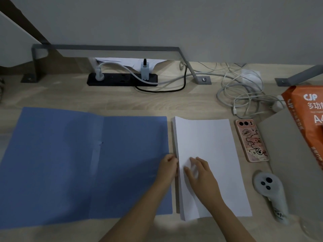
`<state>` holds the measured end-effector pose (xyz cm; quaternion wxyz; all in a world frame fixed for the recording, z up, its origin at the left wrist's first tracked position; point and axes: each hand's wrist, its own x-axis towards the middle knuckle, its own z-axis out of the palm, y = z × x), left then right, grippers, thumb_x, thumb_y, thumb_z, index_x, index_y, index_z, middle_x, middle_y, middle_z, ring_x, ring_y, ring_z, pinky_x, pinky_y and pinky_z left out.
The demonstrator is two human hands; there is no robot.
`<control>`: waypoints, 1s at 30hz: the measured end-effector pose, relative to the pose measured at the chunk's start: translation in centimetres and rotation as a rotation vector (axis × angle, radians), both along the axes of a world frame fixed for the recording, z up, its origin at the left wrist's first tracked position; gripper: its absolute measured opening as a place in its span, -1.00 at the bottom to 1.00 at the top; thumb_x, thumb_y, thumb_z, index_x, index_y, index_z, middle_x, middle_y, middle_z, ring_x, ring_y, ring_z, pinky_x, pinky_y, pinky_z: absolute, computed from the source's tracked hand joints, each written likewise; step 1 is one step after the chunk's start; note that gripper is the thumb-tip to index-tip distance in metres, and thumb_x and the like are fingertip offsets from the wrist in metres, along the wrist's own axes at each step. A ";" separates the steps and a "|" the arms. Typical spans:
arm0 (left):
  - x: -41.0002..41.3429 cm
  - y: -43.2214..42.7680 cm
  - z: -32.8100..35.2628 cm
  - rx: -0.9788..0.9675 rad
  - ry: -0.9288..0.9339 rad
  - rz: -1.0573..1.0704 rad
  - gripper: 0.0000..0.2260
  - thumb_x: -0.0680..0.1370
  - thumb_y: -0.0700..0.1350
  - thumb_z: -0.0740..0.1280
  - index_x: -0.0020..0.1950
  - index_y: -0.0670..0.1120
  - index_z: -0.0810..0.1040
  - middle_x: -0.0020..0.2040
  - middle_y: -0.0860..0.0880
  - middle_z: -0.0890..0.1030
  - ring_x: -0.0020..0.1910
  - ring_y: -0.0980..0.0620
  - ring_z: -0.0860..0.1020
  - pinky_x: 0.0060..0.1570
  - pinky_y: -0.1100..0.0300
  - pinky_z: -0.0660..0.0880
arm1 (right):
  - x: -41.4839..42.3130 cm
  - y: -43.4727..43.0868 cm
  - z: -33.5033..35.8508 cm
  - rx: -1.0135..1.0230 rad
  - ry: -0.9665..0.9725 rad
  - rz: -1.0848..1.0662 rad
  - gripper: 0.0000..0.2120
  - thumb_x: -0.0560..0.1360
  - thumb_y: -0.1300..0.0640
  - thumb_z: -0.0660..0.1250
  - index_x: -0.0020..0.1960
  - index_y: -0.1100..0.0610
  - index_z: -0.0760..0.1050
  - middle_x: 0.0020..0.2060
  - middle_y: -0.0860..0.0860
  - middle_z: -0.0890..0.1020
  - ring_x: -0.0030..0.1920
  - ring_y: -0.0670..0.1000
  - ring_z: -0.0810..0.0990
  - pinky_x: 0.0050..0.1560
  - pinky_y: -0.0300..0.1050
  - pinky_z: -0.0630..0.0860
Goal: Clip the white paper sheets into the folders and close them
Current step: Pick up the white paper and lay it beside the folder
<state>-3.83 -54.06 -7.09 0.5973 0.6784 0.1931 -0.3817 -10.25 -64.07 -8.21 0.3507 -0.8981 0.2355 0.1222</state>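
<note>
- Folder [70, 163], blue, lies open and flat on the desk [157, 103], left of centre, inner faces up.
- Paper [209, 145], a white stack, sits just beside the folder's right edge, its long side running away from the person.
- Left hand [167, 165] is at the stack's left edge, fingers curled and pinching that edge.
- Right hand [199, 173] rests on top of the paper, fingers straight and slightly spread, gripping nothing.
- Phone [251, 140] lies back up just right of the paper; controller [269, 193] lies nearer the person.
- Power strip [122, 79] and cables [244, 91] sit along the far side; orange pack [307, 109] stands at far right.
</note>
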 end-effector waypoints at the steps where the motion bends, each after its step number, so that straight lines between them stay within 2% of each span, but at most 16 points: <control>1: -0.4 0.1 0.2 -0.029 -0.019 -0.020 -0.80 0.57 -0.22 0.11 -0.09 -0.03 0.50 -0.07 -0.21 0.57 -0.11 -0.02 0.50 -0.01 0.08 0.49 | 0.1 0.0 0.1 0.013 0.008 -0.006 -0.49 0.52 -0.08 0.20 0.41 0.08 0.27 0.43 0.03 0.29 0.39 0.03 0.34 0.33 -0.12 0.33; 3: -1.3 0.0 0.4 -0.082 -0.052 -0.033 -0.83 0.61 -0.14 0.12 -0.03 0.05 0.48 -0.11 -0.01 0.58 -0.11 0.10 0.53 0.00 0.26 0.47 | 0.3 -0.1 0.3 0.047 0.021 -0.006 -0.47 0.51 -0.10 0.21 0.43 0.02 0.24 0.46 0.02 0.25 0.42 0.03 0.30 0.34 -0.11 0.32; 5: -2.2 -0.2 0.3 -0.104 -0.053 -0.025 -0.85 0.62 -0.04 0.09 0.00 0.09 0.45 -0.07 0.08 0.55 0.00 0.14 0.53 0.10 0.27 0.46 | 0.1 -0.2 0.3 0.085 0.021 -0.008 -0.47 0.50 -0.09 0.22 0.43 -0.01 0.23 0.48 0.01 0.22 0.44 0.03 0.26 0.36 -0.10 0.29; 7: -2.8 -0.5 0.2 -0.118 -0.046 -0.019 -0.82 0.62 0.02 0.07 0.10 0.10 0.44 0.08 0.02 0.55 0.17 0.05 0.51 0.27 0.13 0.42 | -0.1 -0.2 0.6 0.133 0.014 -0.024 -0.47 0.49 -0.12 0.20 0.42 -0.05 0.23 0.48 0.02 0.23 0.44 0.04 0.27 0.38 -0.06 0.28; 10: -3.1 -0.5 0.3 -0.139 -0.044 -0.012 -0.71 0.62 -0.02 0.08 0.31 0.00 0.40 0.32 -0.09 0.47 0.31 -0.02 0.43 0.36 0.03 0.35 | -0.2 -0.3 0.9 0.201 0.004 -0.059 -0.39 0.42 -0.31 0.11 0.40 -0.08 0.23 0.47 0.04 0.24 0.44 0.06 0.28 0.40 0.00 0.28; 12: -3.1 -0.4 0.2 -0.143 -0.045 -0.018 -0.65 0.62 -0.04 0.09 0.40 -0.05 0.33 0.37 -0.10 0.43 0.35 -0.02 0.40 0.38 0.02 0.33 | -0.2 -0.4 0.9 0.215 0.006 -0.071 -0.49 0.49 -0.15 0.18 0.41 -0.07 0.25 0.48 0.02 0.22 0.46 0.03 0.23 0.42 -0.03 0.23; 14: -2.9 -0.3 0.2 -0.151 -0.054 -0.022 -0.65 0.63 -0.07 0.08 0.41 -0.04 0.31 0.36 -0.07 0.43 0.32 0.01 0.42 0.35 0.08 0.35 | -0.4 -0.4 0.8 0.222 -0.002 -0.072 -0.54 0.52 -0.05 0.20 0.41 -0.08 0.26 0.49 0.01 0.21 0.47 0.00 0.21 0.42 -0.05 0.21; 16: -2.8 -0.3 0.5 -0.163 -0.057 -0.028 -0.66 0.63 -0.09 0.07 0.41 -0.05 0.31 0.30 -0.02 0.45 0.27 0.07 0.43 0.29 0.17 0.38 | -0.4 -0.4 0.8 0.227 -0.004 -0.072 -0.55 0.53 -0.04 0.19 0.41 -0.09 0.25 0.49 0.01 0.21 0.47 0.00 0.21 0.42 -0.05 0.20; 21: -2.8 -0.3 0.5 -0.159 -0.057 -0.026 -0.65 0.63 -0.08 0.07 0.42 -0.05 0.30 0.37 -0.06 0.41 0.37 -0.02 0.38 0.39 0.03 0.31 | -0.3 -0.5 0.8 0.225 0.016 -0.055 -0.55 0.54 -0.05 0.16 0.42 -0.08 0.23 0.49 0.00 0.19 0.48 0.01 0.19 0.43 -0.04 0.18; 27: -2.8 -0.4 0.2 -0.182 -0.070 -0.010 -0.71 0.63 -0.09 0.07 0.34 0.08 0.33 0.34 -0.02 0.43 0.35 0.00 0.40 0.38 0.02 0.32 | -0.3 -0.4 0.8 0.213 0.025 -0.042 -0.55 0.55 -0.03 0.14 0.42 -0.08 0.22 0.50 0.00 0.17 0.48 0.02 0.18 0.43 -0.05 0.16; 30: -2.8 -0.3 0.0 -0.169 -0.063 -0.013 -0.71 0.63 -0.08 0.07 0.35 0.06 0.35 0.36 -0.08 0.44 0.34 -0.02 0.42 0.37 0.00 0.33 | -0.1 -0.3 0.9 0.192 0.033 -0.033 -0.56 0.56 -0.02 0.13 0.43 -0.06 0.22 0.50 0.00 0.16 0.48 0.02 0.18 0.42 -0.06 0.17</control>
